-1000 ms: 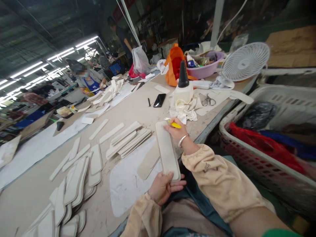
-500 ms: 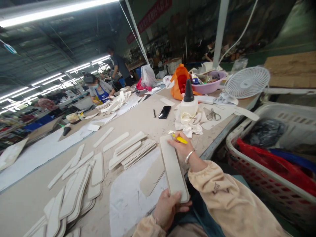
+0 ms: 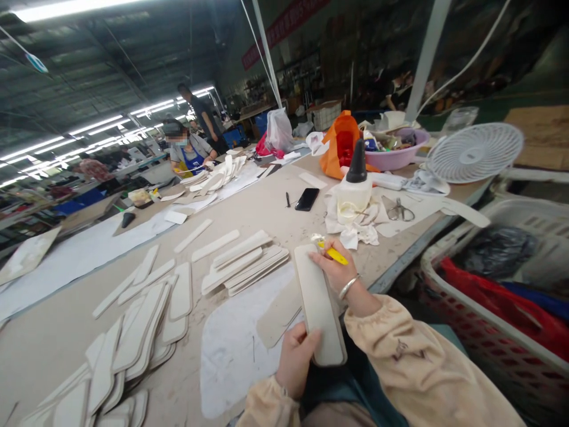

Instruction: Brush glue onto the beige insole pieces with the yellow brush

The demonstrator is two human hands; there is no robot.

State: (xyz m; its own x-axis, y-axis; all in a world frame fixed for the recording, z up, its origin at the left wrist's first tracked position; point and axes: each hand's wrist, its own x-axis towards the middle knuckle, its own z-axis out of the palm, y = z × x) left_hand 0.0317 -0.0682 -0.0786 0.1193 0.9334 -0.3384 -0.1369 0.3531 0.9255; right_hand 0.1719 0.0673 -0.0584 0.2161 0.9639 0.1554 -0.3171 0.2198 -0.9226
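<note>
A long off-white panel with rounded corners is held tilted at the table's near edge. My left hand pinches its lower left edge, thumb on top and the other fingers partly hidden. At the upper end, my right hand has fingers on the panel and also grips a small yellow-handled brush with a whitish tip. Beneath lies a white sheet bearing a flat beige piece. Left of the sheet is a neat stack of similar panels, and a looser pile spreads nearer me.
Beyond my right hand stand a black-capped glue bottle on crumpled cloth, a phone and scissors. A white fan and purple basin sit farther back. A plastic basket flanks the table's right; a co-worker sits across.
My left hand has shifted from the panel's bottom end up along its left edge. The panel stays in both hands, the brush in my right. The camera view has turned slightly.
</note>
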